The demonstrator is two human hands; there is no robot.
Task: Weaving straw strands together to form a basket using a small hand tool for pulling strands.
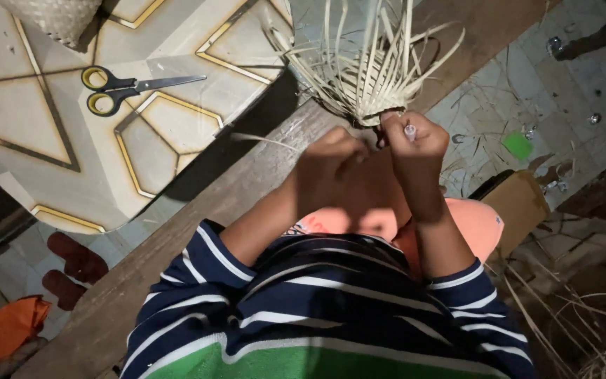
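Note:
A half-woven basket (369,84) of pale thin strips stands in front of me, its loose strip ends fanning upward and outward. My right hand (415,140) grips the woven base of the basket at its lower edge, fingers closed. My left hand (331,158) is curled beside it, pinching one long loose strip (264,139) that runs out to the left. Both forearms come out of striped navy sleeves.
Yellow-handled scissors (117,90) lie on a glass tabletop (50,154) with gold geometric lines. A woven basket (54,17) sits at its far corner. A wooden plank (198,217) runs diagonally under my hands. Loose strips (583,330) pile at lower right; dark sandals (71,270) lie on the floor.

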